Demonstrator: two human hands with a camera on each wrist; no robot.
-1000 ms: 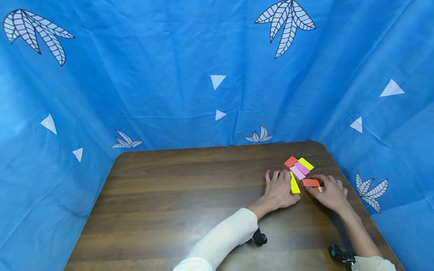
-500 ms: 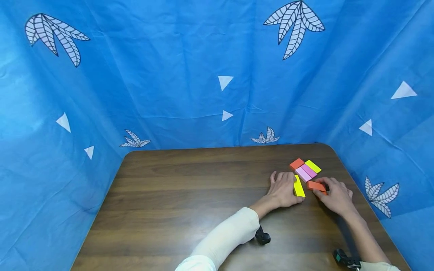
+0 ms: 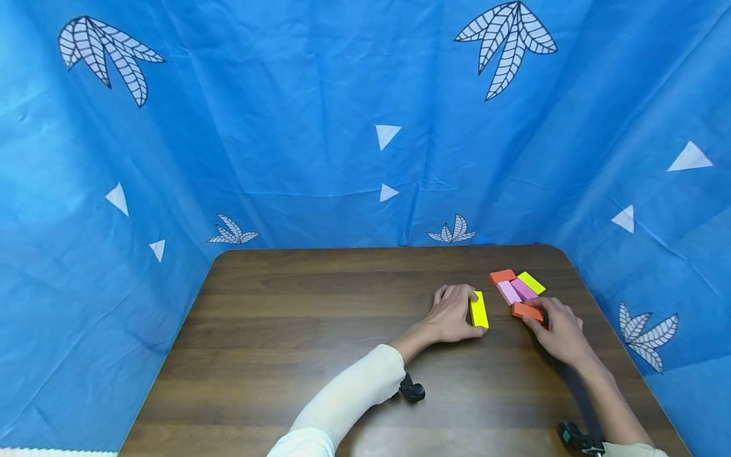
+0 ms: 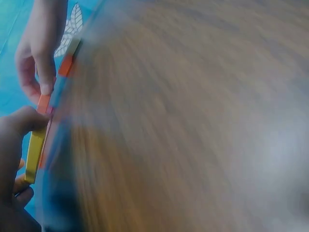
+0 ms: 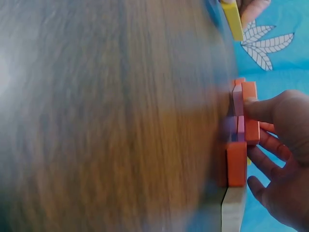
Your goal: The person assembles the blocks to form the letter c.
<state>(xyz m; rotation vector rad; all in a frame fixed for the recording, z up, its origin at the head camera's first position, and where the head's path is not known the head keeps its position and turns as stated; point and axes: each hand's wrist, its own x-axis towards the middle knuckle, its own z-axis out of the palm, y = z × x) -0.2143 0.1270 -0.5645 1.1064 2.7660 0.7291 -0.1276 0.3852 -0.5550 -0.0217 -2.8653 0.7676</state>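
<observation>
My left hand pinches a bright yellow rectangular block between thumb and fingers, left of a small block cluster. In the left wrist view the same yellow block spans from thumb to fingers. On the right, my right hand pinches an orange block at the near side of the cluster. Below that hand, the right wrist view shows a second orange block and a cream block; the hand hides both in the head view.
Behind the held orange block lie another orange block, a light pink block, a darker pink block and a yellow block. The wooden table meets a blue curtain at its back and sides.
My left hand has carried the yellow block left, away from the cluster. My right hand has shifted the orange block slightly toward the pink blocks. The head view has swung a little left.
</observation>
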